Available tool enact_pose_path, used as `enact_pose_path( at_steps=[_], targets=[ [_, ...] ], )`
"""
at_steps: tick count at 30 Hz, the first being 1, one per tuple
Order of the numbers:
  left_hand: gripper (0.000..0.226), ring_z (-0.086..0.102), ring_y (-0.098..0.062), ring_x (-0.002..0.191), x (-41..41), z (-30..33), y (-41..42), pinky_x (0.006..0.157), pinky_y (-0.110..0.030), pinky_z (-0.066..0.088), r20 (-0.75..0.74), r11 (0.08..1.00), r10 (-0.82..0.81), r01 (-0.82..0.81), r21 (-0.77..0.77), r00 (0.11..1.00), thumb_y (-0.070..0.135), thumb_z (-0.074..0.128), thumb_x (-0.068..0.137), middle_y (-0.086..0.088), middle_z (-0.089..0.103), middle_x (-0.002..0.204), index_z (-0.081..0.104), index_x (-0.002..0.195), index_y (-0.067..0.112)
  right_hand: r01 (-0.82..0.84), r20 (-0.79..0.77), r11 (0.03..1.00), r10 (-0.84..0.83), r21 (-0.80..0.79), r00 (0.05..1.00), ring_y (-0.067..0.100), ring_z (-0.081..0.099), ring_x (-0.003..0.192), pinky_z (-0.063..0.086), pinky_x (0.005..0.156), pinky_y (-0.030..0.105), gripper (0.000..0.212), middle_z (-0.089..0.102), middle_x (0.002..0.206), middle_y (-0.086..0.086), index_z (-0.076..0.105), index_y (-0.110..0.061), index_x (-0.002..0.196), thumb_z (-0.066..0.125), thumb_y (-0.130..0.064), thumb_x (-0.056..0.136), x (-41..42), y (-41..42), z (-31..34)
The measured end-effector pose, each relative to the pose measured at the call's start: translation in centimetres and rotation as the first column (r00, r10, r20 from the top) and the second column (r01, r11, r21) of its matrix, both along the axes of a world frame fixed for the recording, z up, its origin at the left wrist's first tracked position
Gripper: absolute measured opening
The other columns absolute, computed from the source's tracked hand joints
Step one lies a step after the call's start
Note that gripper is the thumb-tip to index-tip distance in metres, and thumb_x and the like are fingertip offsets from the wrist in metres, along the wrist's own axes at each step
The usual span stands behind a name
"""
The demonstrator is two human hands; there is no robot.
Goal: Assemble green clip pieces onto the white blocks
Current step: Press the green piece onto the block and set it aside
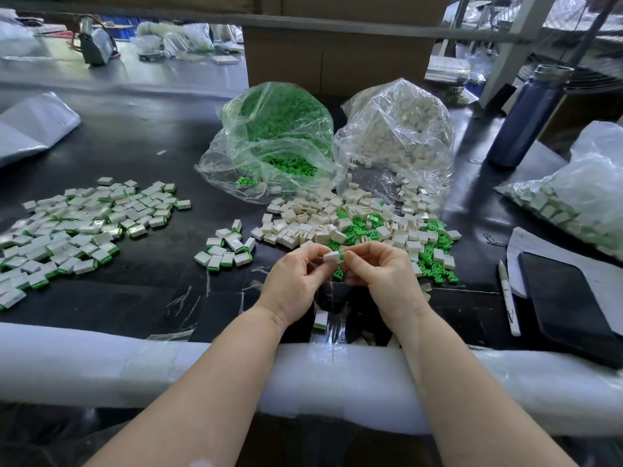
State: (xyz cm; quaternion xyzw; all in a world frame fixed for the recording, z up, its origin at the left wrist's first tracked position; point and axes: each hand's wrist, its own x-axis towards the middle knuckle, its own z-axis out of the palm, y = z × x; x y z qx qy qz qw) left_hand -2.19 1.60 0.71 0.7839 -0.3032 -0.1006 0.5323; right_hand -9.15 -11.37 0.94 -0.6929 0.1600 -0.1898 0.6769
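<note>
While hands [337, 274] pinch it, block [331, 256] lies sideways.

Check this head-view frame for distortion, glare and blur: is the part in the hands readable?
Head view: wide-angle bowing bends the foam-wrapped table edge and far rail; glare streaks the bag of green clips and bag of white blocks; background benches are soft; the white block pinched between left hand and right hand is sharp, evenly lit, its green clip visible.

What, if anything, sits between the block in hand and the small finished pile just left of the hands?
Nothing visible does. The white block is pinched between left hand and right hand; only bare dark table separates it from the small finished pile.
</note>
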Motion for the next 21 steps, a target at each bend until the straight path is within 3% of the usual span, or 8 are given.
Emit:
enact_pose_path(
  at_steps=[5, 10, 14, 21],
  targets=[
    [0.010, 0.057, -0.015, 0.073, 0.09, 0.10, -0.04, 0.079, -0.035, 0.050, -0.072, 0.999, 0.018, -0.021, -0.035, 0.997, 0.022, 0.062, 0.088, -0.002, 0.065, 0.077, 0.067, 0.093, 0.015, 0.020, -0.020, 0.999, -0.021, -0.050, 1.000, 0.010, 0.059, 0.056, 0.052, 0.057, 0.022, 0.007, 0.066, 0.063, -0.001, 0.068, -0.013, 0.077, 0.068, -0.009, 0.084, 0.19, 0.08, -0.15],
    [0.006, 0.062, 0.001, 0.078, 0.16, -0.05, -0.01, 0.079, -0.012, 0.047, -0.077, 0.999, 0.013, -0.017, -0.048, 0.997, 0.015, 0.064, 0.087, 0.003, 0.068, 0.081, 0.068, 0.089, 0.018, 0.025, -0.034, 0.994, -0.029, -0.111, 0.999, 0.009, 0.057, 0.054, 0.052, 0.055, 0.021, 0.006, 0.064, 0.062, 0.001, 0.066, -0.008, 0.078, 0.067, -0.008, 0.084, 0.11, 0.27, -0.05],
    [0.011, 0.064, -0.011, 0.085, 0.17, -0.01, 0.04, 0.084, -0.020, 0.049, -0.075, 0.999, 0.014, -0.017, -0.028, 0.997, 0.014, 0.065, 0.086, 0.000, 0.070, 0.087, 0.070, 0.096, 0.013, -0.005, -0.061, 0.992, -0.002, -0.122, 0.998, 0.007, 0.056, 0.054, 0.051, 0.054, 0.018, 0.009, 0.062, 0.063, 0.002, 0.065, -0.006, 0.076, 0.064, -0.006, 0.085, 0.08, 0.39, 0.15],
    [0.014, 0.060, -0.003, 0.078, -0.02, 0.00, 0.12, 0.081, -0.014, 0.046, 0.027, 0.999, 0.017, -0.017, 0.030, 0.999, 0.016, 0.066, 0.085, 0.012, 0.065, 0.079, 0.071, 0.098, 0.012, -0.036, -0.113, 0.984, 0.016, -0.174, 0.993, 0.010, 0.054, 0.056, 0.049, 0.054, 0.017, 0.010, 0.060, 0.062, 0.003, 0.065, -0.005, 0.075, 0.064, -0.006, 0.085, -0.05, 0.29, 0.33]
  ],
)
